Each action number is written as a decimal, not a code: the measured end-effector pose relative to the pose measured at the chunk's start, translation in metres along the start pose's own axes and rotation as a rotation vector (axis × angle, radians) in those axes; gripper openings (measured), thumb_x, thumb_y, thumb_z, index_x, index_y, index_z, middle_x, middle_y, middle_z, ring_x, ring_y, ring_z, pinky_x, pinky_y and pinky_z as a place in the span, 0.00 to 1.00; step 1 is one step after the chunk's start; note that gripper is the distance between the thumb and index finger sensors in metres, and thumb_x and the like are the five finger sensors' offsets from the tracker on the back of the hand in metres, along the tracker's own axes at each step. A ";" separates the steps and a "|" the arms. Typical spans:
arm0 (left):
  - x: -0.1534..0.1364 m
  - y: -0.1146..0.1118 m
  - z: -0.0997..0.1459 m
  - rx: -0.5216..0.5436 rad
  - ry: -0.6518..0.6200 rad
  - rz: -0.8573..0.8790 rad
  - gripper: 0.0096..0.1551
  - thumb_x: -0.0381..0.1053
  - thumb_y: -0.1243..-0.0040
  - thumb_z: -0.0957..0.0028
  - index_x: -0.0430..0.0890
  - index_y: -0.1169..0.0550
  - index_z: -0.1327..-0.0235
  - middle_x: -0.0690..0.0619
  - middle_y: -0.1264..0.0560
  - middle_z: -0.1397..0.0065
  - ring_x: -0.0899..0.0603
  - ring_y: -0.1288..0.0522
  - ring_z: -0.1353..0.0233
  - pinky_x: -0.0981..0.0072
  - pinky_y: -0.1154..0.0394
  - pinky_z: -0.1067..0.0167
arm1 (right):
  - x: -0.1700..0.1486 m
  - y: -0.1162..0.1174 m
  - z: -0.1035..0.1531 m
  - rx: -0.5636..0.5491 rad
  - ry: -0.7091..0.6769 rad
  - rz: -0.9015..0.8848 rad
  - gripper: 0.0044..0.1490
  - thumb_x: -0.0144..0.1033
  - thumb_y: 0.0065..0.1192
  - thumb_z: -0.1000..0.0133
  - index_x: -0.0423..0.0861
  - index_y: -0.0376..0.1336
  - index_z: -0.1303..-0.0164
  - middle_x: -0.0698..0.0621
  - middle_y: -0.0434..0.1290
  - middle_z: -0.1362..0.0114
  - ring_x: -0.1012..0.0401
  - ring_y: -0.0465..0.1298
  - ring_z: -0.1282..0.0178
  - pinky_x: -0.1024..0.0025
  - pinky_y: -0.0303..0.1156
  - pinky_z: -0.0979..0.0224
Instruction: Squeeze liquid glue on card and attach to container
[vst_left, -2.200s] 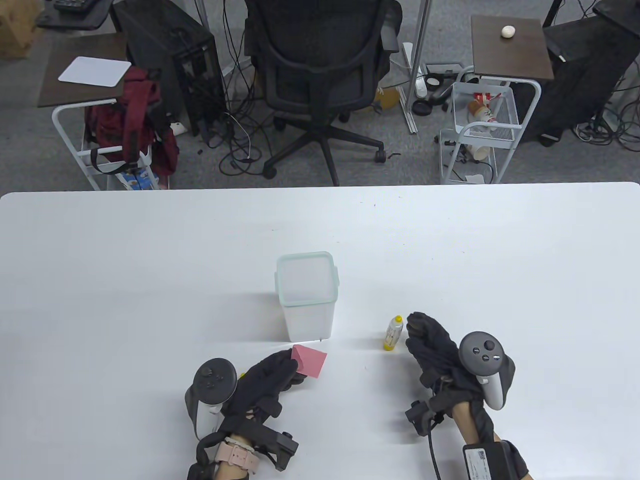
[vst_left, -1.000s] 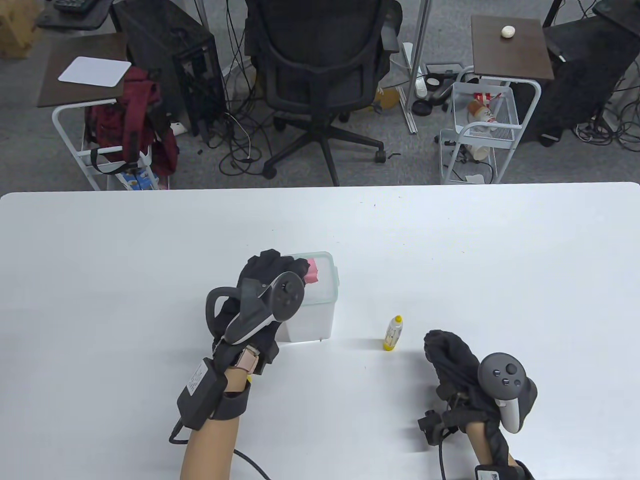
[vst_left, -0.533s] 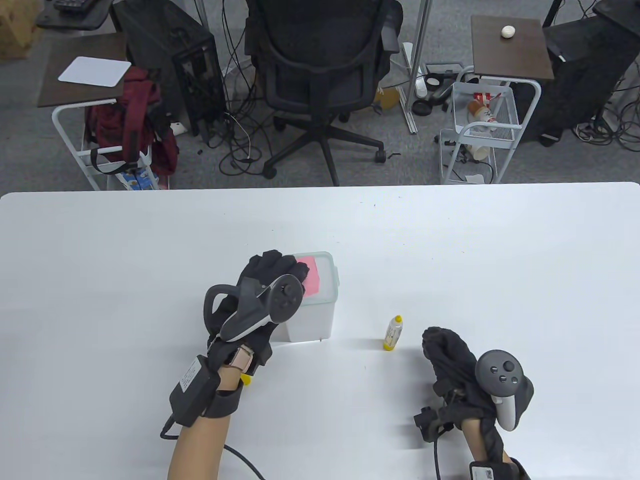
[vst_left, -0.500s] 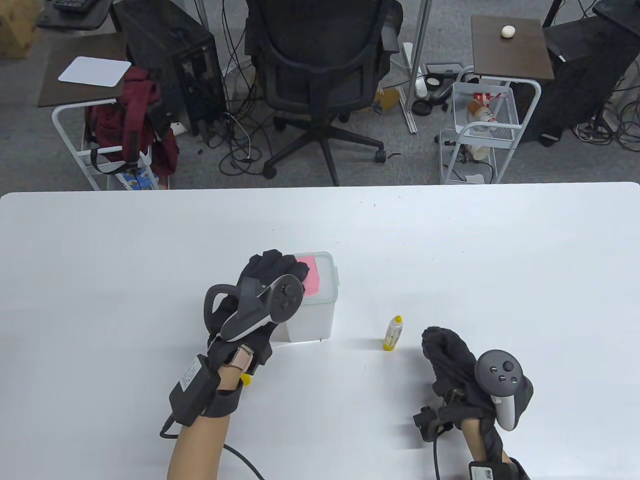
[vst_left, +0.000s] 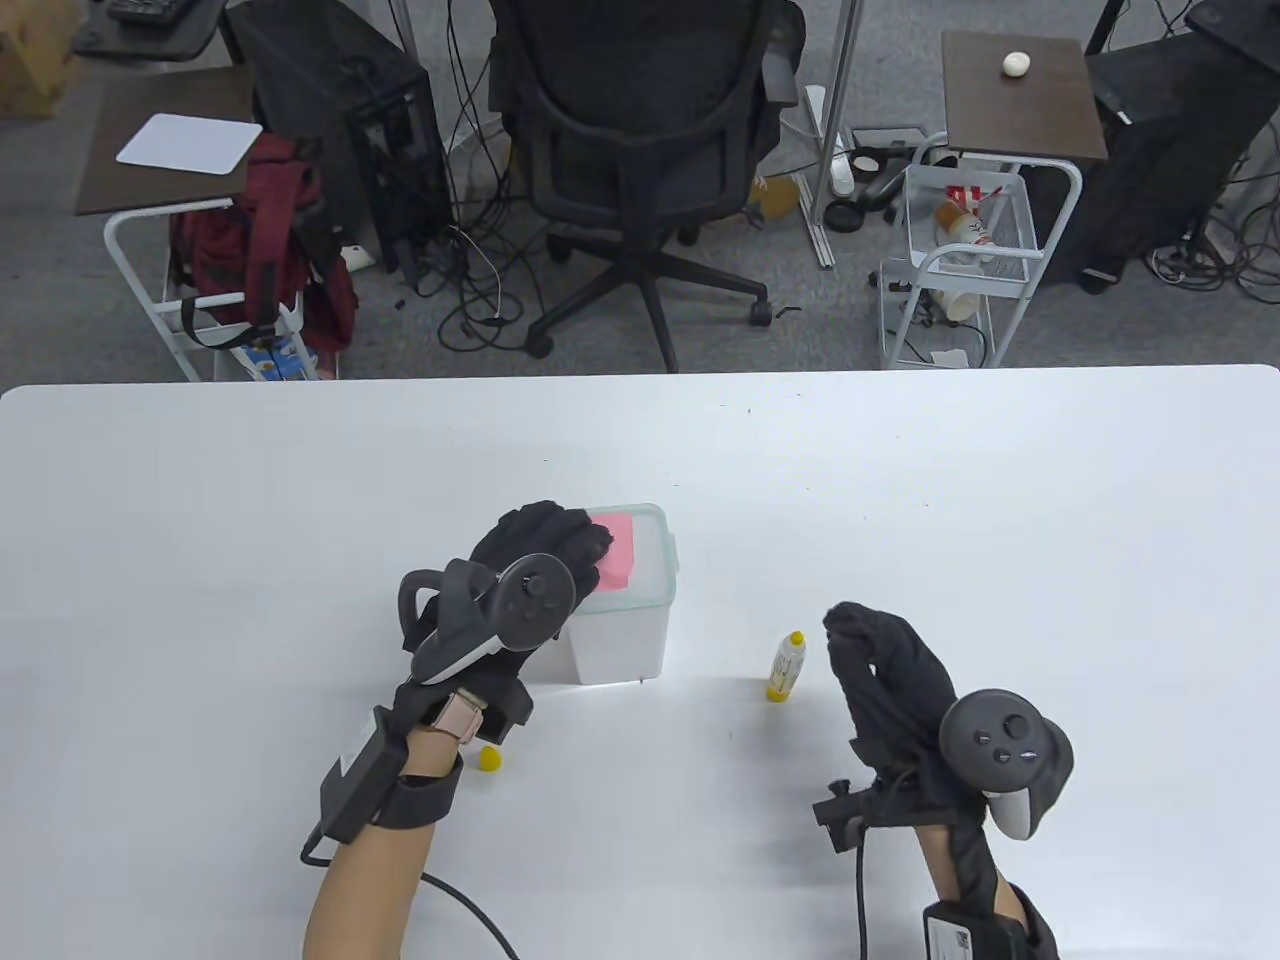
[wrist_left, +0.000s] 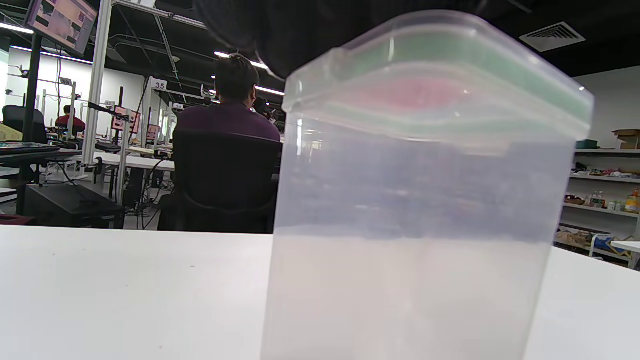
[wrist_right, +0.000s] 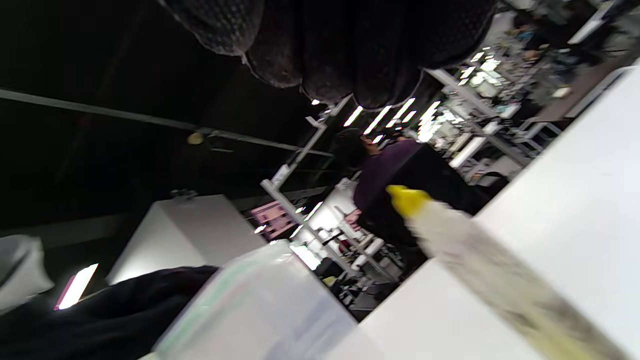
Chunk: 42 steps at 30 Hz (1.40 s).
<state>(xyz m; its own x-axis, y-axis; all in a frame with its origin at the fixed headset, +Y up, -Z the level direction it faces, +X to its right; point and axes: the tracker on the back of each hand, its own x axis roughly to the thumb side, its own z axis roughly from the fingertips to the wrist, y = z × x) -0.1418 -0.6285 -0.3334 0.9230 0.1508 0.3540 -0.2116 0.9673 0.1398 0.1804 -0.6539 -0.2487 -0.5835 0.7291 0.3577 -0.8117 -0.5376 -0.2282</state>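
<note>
The left grip (vst_left: 540, 540) presses the pink card (vst_left: 618, 552) flat on the container (vst_left: 640, 640) lid. The right grip (vst_left: 885, 665), loosely curled and empty, hovers just beside the glue (vst_left: 787, 666).

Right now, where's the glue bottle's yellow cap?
In the table view the yellow cap lies loose on the table, just right of the left hand's wrist, near-left of the container.
</note>
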 end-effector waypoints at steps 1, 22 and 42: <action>-0.001 -0.001 0.000 0.002 -0.002 0.002 0.26 0.58 0.42 0.46 0.61 0.25 0.33 0.62 0.27 0.22 0.49 0.32 0.16 0.56 0.36 0.16 | 0.011 0.003 -0.007 0.017 -0.037 0.016 0.24 0.46 0.49 0.36 0.51 0.62 0.31 0.49 0.70 0.28 0.48 0.73 0.31 0.49 0.67 0.24; -0.014 -0.007 0.002 -0.004 -0.088 0.111 0.31 0.65 0.46 0.50 0.58 0.24 0.33 0.60 0.29 0.20 0.48 0.34 0.15 0.57 0.38 0.15 | 0.075 0.131 -0.110 0.343 -0.308 0.646 0.21 0.38 0.55 0.40 0.56 0.67 0.36 0.59 0.69 0.22 0.55 0.69 0.18 0.48 0.58 0.12; -0.018 -0.011 0.003 0.008 -0.090 0.185 0.27 0.62 0.46 0.47 0.58 0.23 0.35 0.61 0.29 0.20 0.49 0.35 0.14 0.58 0.37 0.16 | 0.078 0.118 -0.101 0.441 -0.419 0.518 0.19 0.38 0.56 0.43 0.57 0.70 0.44 0.60 0.73 0.27 0.56 0.73 0.23 0.55 0.64 0.14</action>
<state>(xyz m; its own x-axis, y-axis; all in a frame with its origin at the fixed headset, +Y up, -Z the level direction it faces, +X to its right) -0.1570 -0.6423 -0.3381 0.8356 0.3069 0.4556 -0.3781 0.9230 0.0717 0.0368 -0.6178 -0.3389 -0.7544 0.1677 0.6346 -0.3037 -0.9463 -0.1110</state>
